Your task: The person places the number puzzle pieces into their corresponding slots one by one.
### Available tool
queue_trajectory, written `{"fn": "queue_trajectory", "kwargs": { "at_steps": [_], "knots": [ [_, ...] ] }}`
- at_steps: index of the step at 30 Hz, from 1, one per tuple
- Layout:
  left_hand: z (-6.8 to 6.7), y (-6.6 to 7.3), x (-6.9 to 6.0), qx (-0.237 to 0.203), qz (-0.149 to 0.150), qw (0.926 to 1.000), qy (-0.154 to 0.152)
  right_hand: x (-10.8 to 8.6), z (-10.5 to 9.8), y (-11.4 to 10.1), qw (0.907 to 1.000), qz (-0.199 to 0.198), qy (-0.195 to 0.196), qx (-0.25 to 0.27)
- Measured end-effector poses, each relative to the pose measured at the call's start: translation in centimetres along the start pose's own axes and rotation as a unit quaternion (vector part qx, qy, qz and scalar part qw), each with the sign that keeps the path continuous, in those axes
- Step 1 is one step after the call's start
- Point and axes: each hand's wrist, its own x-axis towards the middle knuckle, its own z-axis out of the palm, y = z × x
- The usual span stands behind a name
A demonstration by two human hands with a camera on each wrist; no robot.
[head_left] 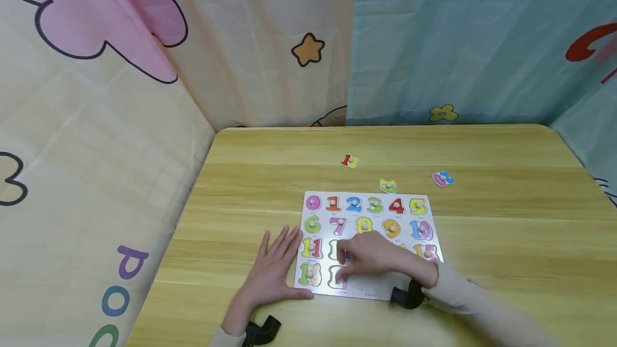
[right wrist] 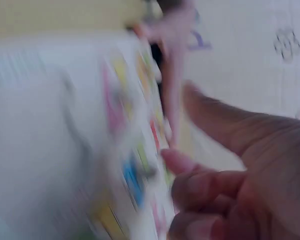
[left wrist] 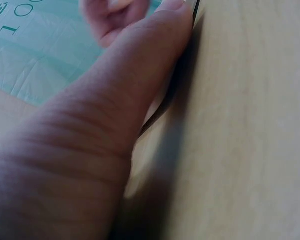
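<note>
A white number puzzle board (head_left: 367, 286) with coloured, knobbed number pieces lies on the table. My left hand (head_left: 272, 274) rests beside its left side with the fingers spread, fingertips at the left edge and thumb at the lower left corner. Over the lower middle of the board is my right hand (head_left: 371, 253), fingers bent and thumb apart from them. No piece shows between them in the blurred right wrist view. Under that hand, the purplish 17 piece (head_left: 343, 284) is partly hidden, as are several slots. The 11 piece (head_left: 311, 248) sits to the left.
Beyond the board lie a red-and-yellow 13 piece (head_left: 350, 161), a yellow-green piece (head_left: 388, 186) and a pink-and-blue piece (head_left: 443, 178). A wooden table (head_left: 520, 218) carries everything. Printed curtains (head_left: 270, 25) hang behind and at both sides.
</note>
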Motion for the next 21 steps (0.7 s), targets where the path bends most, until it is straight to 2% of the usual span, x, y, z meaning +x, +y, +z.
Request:
{"fn": "queue_trajectory", "kwargs": {
  "at_steps": [2, 4, 7, 9, 11, 13, 16, 21],
  "knots": [
    [0.1, 0.0, 0.0, 0.001, 0.002, 1.0, 0.004, 1.4, -1.8, 1.9, 0.9989, 0.025, 0.023, 0.031],
    [0.2, 0.0, 0.0, 0.002, 0.003, 1.0, 0.007, 3.1, -3.7, 4.3, 0.9937, 0.06, 0.079, 0.052],
    [0.4, 0.0, 0.0, 0.003, 0.001, 1.0, 0.004, 5.8, -6.2, 7.8, 0.976, 0.125, 0.171, 0.052],
    [0.5, 0.0, -0.1, 0.003, 0.001, 1.0, 0.0, 7.3, -7.3, 9.7, 0.9633, 0.17, 0.203, 0.046],
    [0.5, 0.0, -0.1, 0.002, 0.002, 1.0, -0.001, 8.5, -8.0, 11.1, 0.9551, 0.206, 0.209, 0.039],
    [0.4, 0.0, -0.1, 0.003, 0.002, 1.0, 0.0, 9.4, -8.3, 11.9, 0.9513, 0.232, 0.199, 0.04],
    [0.4, 0.1, -0.1, 0.001, 0.002, 1.0, 0.001, 10.3, -8.4, 12.4, 0.9494, 0.251, 0.185, 0.037],
    [0.3, 0.0, -0.1, 0.005, -0.002, 1.0, -0.004, 11.1, -8.0, 12.4, 0.9486, 0.261, 0.175, 0.033]
  ]
}}
